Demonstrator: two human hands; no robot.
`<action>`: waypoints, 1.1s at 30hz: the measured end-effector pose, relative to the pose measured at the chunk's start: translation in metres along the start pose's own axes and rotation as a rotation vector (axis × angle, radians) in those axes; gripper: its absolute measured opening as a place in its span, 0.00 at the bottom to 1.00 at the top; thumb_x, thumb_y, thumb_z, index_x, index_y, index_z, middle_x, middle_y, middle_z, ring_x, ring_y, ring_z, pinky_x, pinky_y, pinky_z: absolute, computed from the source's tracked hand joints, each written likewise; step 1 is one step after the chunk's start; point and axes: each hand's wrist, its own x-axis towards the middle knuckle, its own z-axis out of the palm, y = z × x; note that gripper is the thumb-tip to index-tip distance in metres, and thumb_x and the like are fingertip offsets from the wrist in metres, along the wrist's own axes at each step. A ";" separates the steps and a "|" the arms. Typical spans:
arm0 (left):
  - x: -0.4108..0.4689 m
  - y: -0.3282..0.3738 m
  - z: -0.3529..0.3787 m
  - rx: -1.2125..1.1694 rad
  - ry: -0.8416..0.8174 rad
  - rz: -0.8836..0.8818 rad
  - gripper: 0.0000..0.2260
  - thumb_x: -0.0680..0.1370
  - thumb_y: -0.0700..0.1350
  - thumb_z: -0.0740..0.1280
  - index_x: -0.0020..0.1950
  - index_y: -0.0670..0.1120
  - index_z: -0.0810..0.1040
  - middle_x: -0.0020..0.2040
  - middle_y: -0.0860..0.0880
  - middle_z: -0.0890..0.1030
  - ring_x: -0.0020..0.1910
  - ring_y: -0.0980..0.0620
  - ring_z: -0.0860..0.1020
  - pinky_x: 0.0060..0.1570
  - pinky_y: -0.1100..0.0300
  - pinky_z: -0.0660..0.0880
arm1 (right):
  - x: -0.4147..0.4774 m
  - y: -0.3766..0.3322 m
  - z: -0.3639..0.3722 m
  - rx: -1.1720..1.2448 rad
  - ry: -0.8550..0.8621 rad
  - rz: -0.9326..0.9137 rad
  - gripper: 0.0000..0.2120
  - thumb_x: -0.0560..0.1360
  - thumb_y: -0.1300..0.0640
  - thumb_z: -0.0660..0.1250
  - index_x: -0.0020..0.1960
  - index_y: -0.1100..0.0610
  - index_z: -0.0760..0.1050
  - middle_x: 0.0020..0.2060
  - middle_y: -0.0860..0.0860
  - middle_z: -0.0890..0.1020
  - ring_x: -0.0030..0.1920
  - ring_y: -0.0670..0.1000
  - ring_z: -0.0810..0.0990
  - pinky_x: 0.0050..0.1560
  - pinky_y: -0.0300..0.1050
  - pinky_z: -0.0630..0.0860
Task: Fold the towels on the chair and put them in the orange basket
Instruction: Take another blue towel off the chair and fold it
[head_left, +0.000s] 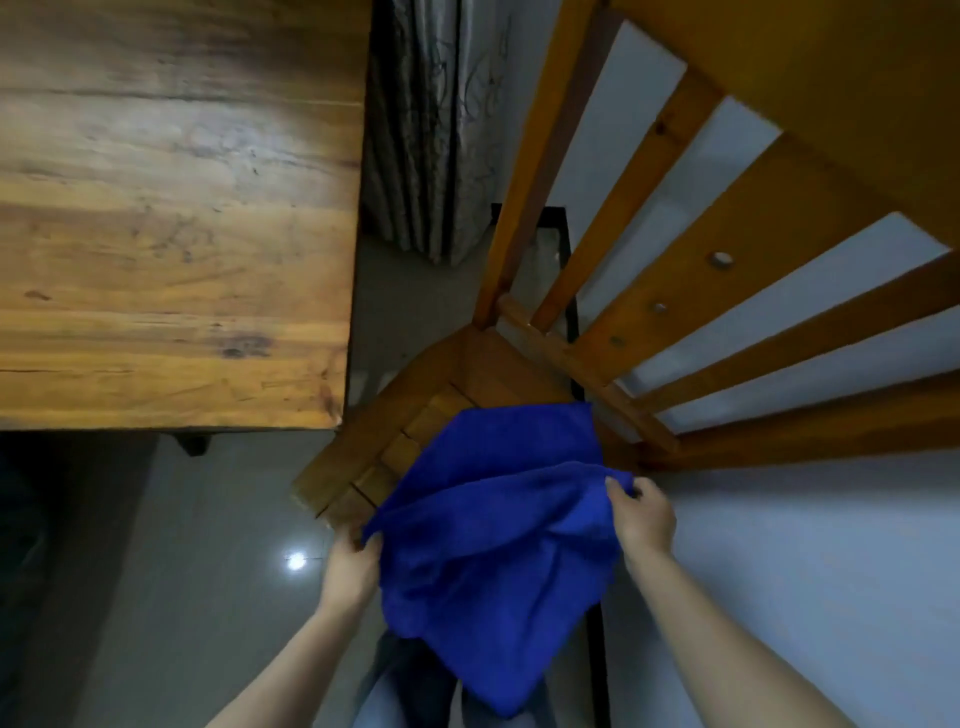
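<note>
A blue towel (493, 545) lies over the seat of a wooden chair (415, 410), with its near part hanging down in front of the seat. My left hand (353, 564) pinches the towel's left corner. My right hand (644, 514) grips the right corner beside the chair's slatted back (727, 260). Between the two hands the upper edge of the towel is lifted off the seat. No orange basket is in view.
A wooden table (171, 218) fills the left, its corner close to the chair seat. A grey curtain (431, 130) hangs behind. Grey tiled floor (208, 571) lies at lower left, and a white wall (805, 571) is at right.
</note>
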 end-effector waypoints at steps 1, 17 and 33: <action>0.008 -0.006 0.006 0.047 0.032 -0.002 0.09 0.77 0.32 0.59 0.54 0.41 0.69 0.49 0.44 0.74 0.49 0.41 0.75 0.47 0.51 0.71 | 0.008 0.001 0.011 -0.032 0.001 -0.005 0.09 0.78 0.57 0.62 0.54 0.61 0.74 0.46 0.56 0.78 0.51 0.59 0.76 0.43 0.45 0.68; 0.024 -0.036 0.061 0.960 -0.050 0.408 0.16 0.77 0.47 0.63 0.65 0.52 0.72 0.59 0.49 0.75 0.56 0.47 0.75 0.51 0.58 0.67 | 0.047 0.035 0.090 -1.160 -0.507 -0.763 0.30 0.80 0.48 0.55 0.76 0.47 0.43 0.76 0.53 0.40 0.76 0.55 0.41 0.72 0.52 0.52; 0.008 -0.043 0.088 0.160 0.113 -0.006 0.08 0.78 0.41 0.61 0.57 0.43 0.71 0.50 0.47 0.74 0.47 0.49 0.71 0.45 0.57 0.69 | 0.057 0.048 0.076 -0.952 -0.631 -0.666 0.30 0.78 0.50 0.60 0.75 0.49 0.51 0.76 0.49 0.39 0.75 0.52 0.38 0.73 0.54 0.53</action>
